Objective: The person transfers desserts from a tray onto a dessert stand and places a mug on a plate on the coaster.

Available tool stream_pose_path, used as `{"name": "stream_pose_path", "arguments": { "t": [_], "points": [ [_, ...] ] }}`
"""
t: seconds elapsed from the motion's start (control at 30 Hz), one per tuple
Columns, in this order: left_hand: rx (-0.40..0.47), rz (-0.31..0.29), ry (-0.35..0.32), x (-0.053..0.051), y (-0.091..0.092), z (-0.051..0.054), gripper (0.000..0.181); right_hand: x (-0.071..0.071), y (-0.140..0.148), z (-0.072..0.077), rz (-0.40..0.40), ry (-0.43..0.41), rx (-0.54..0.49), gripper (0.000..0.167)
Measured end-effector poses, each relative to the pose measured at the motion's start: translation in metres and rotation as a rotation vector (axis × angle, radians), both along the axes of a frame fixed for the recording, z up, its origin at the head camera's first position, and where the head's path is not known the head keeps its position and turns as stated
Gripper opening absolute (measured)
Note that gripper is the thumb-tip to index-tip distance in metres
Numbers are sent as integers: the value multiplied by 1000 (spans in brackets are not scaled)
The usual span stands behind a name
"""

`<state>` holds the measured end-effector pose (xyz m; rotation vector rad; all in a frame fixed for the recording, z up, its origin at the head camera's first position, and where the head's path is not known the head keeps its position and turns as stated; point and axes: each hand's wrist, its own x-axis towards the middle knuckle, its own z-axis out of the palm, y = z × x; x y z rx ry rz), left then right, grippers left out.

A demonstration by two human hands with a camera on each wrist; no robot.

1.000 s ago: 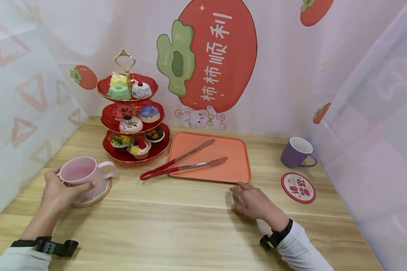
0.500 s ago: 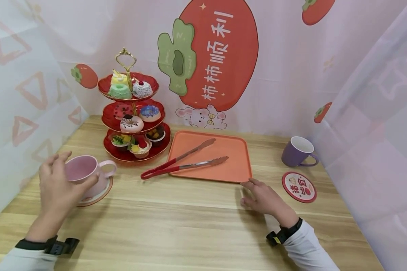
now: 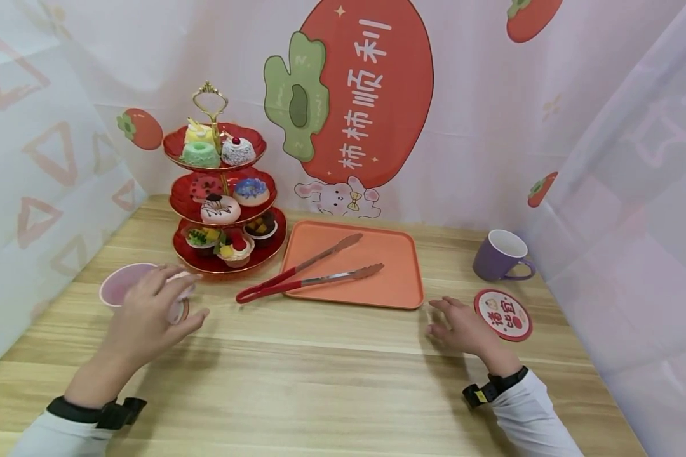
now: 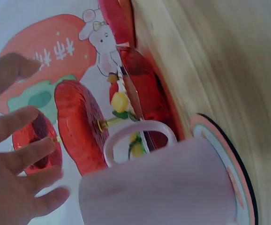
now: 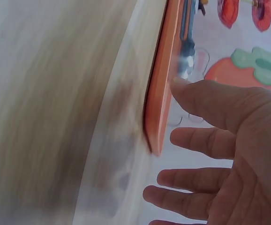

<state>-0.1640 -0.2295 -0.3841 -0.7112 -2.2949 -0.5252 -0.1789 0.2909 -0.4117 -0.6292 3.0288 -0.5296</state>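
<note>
A pink mug (image 3: 120, 285) stands on a round coaster (image 4: 229, 164) at the left of the table, its handle toward the cake stand. My left hand (image 3: 145, 317) hovers in front of the mug with fingers spread and partly hides it; in the left wrist view, a gap separates the fingers from the mug. My right hand (image 3: 463, 327) is just past the orange tray's (image 3: 406, 303) near right corner, left of a round red-rimmed coaster (image 3: 503, 315), with relaxed fingers and nothing held. Red-handled tongs (image 3: 297, 279) lie spread across the tray.
A three-tier red stand (image 3: 228, 266) with several small cakes, doughnuts and tarts rises at the back left. At the right, a purple mug (image 3: 494, 260) stands behind the red-rimmed coaster. Printed cloth (image 3: 474, 114) walls the table's back and both sides.
My left hand has let go of the pink mug and moved right, in front of it. My right hand has slid right, away from the tray's front edge.
</note>
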Motion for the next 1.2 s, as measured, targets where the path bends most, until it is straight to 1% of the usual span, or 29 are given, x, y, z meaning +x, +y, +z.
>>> {"name": "stream_pose_path", "arguments": {
  "t": [0.1, 0.17, 0.23, 0.37, 0.53, 0.63, 0.7, 0.8, 0.93, 1.07, 1.13, 1.2],
  "points": [
    [-43, -56, -67, 0, 6, -2, 58, -1, 8, 0, -26, 4, 4, 48],
    [-67, -86, -117, 0, 10, -3, 58, -2, 15, 0, -43, 14, 7, 48],
    [-96, -103, -163, 0, 14, -5, 59, -2, 22, -1, -68, 17, 13, 47],
    [-144, -111, -235, 3, 23, -7, 60, -3, 36, -1, -107, 21, 23, 46],
    [-179, -108, -373, 8, 33, -7, 58, -3, 51, -5, -124, 16, 18, 45],
    [-203, -114, -431, 11, 37, -8, 58, -3, 60, -7, -138, 17, 15, 46],
    [-217, -123, -446, 12, 39, -9, 58, -4, 67, -7, -149, 23, 21, 45],
    [-222, -145, -464, 13, 42, -10, 58, -6, 79, -5, -180, 1, 11, 46],
    [-231, -179, -472, 14, 45, -11, 56, -9, 95, -1, -258, -92, -10, 48],
    [-237, -212, -460, 14, 47, -14, 55, -11, 108, 4, -356, -189, 24, 44],
    [-237, -223, -453, 14, 49, -16, 54, -12, 114, 5, -382, -214, 56, 40],
    [-239, -233, -456, 13, 50, -18, 54, -12, 119, 5, -406, -234, 66, 35]
  ]
}}
